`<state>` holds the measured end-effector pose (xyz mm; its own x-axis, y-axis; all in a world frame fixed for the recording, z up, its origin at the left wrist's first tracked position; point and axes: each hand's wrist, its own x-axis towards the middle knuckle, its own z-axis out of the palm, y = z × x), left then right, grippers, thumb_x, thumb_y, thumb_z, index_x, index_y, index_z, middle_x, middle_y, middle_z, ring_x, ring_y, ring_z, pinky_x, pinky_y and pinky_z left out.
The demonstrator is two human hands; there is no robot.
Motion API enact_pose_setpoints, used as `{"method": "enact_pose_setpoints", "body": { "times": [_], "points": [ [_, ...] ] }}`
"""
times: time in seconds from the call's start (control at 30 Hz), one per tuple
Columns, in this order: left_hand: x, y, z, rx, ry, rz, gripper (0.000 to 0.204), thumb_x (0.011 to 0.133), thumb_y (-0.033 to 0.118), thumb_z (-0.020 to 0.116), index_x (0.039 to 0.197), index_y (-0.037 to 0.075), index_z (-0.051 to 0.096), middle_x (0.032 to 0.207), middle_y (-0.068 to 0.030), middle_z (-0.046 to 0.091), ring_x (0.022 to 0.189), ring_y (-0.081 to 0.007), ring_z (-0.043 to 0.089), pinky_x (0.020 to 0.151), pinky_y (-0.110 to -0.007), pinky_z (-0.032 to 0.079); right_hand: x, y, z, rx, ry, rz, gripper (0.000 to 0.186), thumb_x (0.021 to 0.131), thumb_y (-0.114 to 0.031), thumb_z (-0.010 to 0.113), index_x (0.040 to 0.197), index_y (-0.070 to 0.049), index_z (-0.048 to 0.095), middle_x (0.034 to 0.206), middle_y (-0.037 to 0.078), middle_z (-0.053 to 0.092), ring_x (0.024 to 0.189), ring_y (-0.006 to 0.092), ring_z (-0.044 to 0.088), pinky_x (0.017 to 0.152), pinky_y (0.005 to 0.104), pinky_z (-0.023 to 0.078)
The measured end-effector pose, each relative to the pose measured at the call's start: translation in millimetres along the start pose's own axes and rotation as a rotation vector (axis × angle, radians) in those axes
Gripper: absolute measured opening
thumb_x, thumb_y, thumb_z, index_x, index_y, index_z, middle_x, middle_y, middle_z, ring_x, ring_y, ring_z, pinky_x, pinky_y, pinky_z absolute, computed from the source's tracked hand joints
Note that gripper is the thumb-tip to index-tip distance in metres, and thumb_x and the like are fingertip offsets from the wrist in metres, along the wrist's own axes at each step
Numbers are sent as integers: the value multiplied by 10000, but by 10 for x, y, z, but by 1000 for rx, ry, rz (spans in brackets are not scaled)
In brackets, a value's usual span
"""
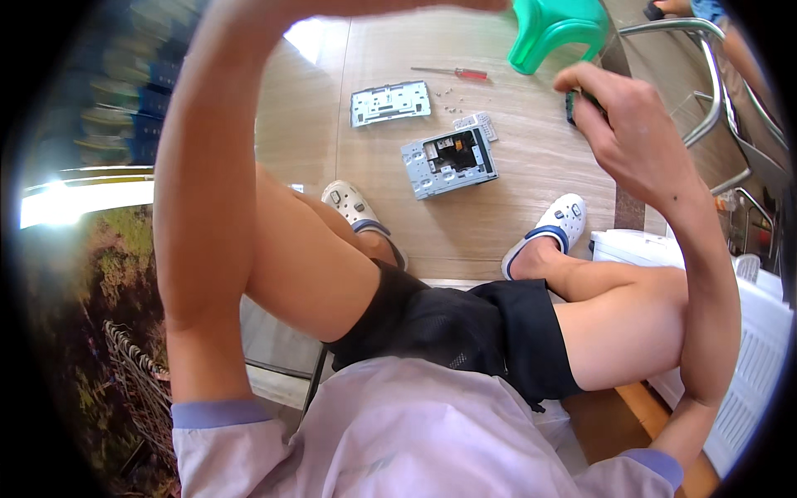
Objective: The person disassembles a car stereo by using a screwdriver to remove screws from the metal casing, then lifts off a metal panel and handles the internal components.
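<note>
My right hand (627, 124) is raised at the upper right, thumb and fingers closed on a small dark green piece, perhaps a circuit board (570, 108), mostly hidden by the fingers. My left forearm (332, 10) reaches up and across the top edge, and its hand is cut off by the picture's edge. On the floor between my feet stands an open metal device housing (425, 176) with dark parts inside. Beyond it lie a flat metal cover plate (390, 104), a small light perforated plate (477, 124), several loose screws (448, 100) and a screwdriver (471, 75) with a red handle.
A green plastic stool (564, 33) stands at the top, beside a metal tube chair frame (710, 83). Another person's limb shows at the top right. My feet wear white clogs (558, 220). White plastic crates (747, 357) stand at the right.
</note>
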<state>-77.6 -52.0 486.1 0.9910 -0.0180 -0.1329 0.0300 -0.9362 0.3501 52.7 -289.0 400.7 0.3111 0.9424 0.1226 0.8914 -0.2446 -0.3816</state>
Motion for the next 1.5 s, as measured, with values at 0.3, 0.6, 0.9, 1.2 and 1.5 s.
{"method": "enact_pose_setpoints", "body": {
  "times": [0.3, 0.6, 0.9, 1.2, 1.5],
  "points": [
    [175, -251, 445, 178, -502, -360, 289, 991, 272, 616, 1115, 20, 684, 1028, -182, 733, 1023, -330, 700, 887, -430, 553, 19, -391, -36, -238, -97, 60, 283, 937, -50, 662, 1219, -28, 677, 985, 175, 712, 730, 312, 632, 719, 375, 523],
    [-253, -330, 1533, 473, -287, 223, 204, 837, 177, 757, 1001, 73, 695, 924, -59, 711, 956, -217, 686, 862, -350, 496, -72, -23, -189, -35, -377, 434, 411, 931, -1, 684, 1332, -84, 650, 911, 135, 670, 808, 257, 632, 734, 333, 526],
    [-590, 61, 1769, 405, -733, 452, 104, 827, 162, 682, 878, 109, 756, 858, -9, 688, 885, -182, 634, 755, -328, 396, -322, 97, 135, -30, -266, 218, 158, 932, -102, 723, 1059, -25, 670, 819, 127, 619, 734, 275, 651, 604, 351, 521],
    [-338, -229, 2343, 455, -431, 351, 130, 835, 145, 676, 911, 60, 739, 876, -52, 697, 884, -214, 677, 765, -337, 471, -474, -151, -207, -94, -202, 101, 185, 924, -166, 747, 914, -14, 641, 765, 121, 587, 674, 278, 647, 550, 371, 512],
    [-33, -452, 2847, 187, -114, 168, 209, 853, 107, 645, 997, -43, 659, 949, -180, 678, 840, -319, 709, 695, -411, 562, -466, -448, -237, 539, -323, -377, 455, 877, -328, 807, 633, -45, 548, 572, 42, 463, 477, 240, 603, 453, 342, 484]
  ]
}}
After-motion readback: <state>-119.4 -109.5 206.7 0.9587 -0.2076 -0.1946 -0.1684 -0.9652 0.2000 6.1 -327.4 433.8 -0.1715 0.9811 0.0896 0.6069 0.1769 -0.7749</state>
